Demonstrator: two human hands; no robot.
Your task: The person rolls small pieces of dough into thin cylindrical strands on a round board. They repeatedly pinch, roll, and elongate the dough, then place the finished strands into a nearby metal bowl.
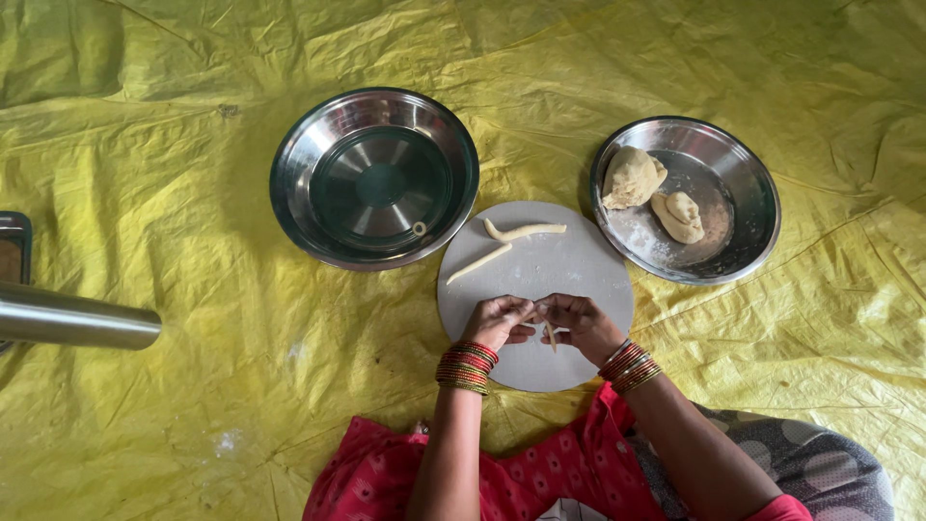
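Dough strip pinched, both hands' fingers meeting

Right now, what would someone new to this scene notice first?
A wrinkled yellow sheet covers the whole floor. At its middle lies a round grey board, where the left hand and right hand meet, pinching a thin dough strip. Behind the board sit an almost empty steel bowl and a steel plate holding dough lumps.

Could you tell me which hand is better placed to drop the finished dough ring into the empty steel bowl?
Left hand: it sits nearer the steel bowl, up-left of the board.
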